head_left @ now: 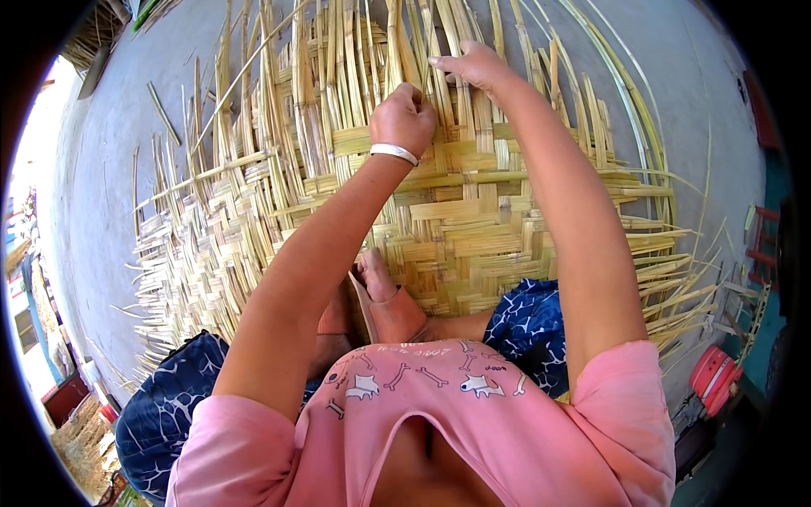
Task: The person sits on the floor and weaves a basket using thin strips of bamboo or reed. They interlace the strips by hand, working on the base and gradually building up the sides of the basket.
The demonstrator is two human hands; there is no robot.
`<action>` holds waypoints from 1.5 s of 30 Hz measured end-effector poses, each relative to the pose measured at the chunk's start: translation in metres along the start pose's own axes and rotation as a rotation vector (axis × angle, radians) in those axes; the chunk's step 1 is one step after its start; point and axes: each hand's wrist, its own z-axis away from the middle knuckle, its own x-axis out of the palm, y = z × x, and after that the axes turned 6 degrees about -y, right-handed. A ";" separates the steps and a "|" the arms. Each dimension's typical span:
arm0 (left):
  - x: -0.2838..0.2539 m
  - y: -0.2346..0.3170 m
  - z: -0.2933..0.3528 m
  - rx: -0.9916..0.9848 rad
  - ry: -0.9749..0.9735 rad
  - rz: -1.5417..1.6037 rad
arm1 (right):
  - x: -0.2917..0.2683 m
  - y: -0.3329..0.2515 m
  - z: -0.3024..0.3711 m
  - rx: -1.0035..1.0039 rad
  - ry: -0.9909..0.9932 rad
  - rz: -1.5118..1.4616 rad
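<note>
A woven mat (456,224) of flat, yellow-green split cane strips lies on the ground under me. Its loose strips (346,51) fan out toward the far side. My left hand (404,122), with a white bangle at the wrist, is closed at the base of these strips, its curled fingers around a cane strip; the fingertips are partly hidden. Just beyond and to the right, my right hand (477,68) is over the upright strips, thumb and fingers apart, with no strip visibly gripped.
My foot in a brown sandal (397,317) rests on the mat's near part. Loose long strips (621,63) curve at the far right. A short cut strip (163,112) lies on the grey floor (97,194) at left. A red round object (715,376) stands at right.
</note>
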 end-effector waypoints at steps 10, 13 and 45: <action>0.002 0.000 -0.003 -0.160 0.014 0.224 | -0.007 0.026 -0.013 -0.048 -0.198 -0.567; 0.003 -0.002 -0.004 -0.183 -0.024 0.273 | -0.009 0.020 -0.009 -0.067 -0.192 -0.536; 0.012 -0.031 0.007 -0.120 -0.291 0.626 | 0.039 0.044 0.108 0.068 0.472 -0.355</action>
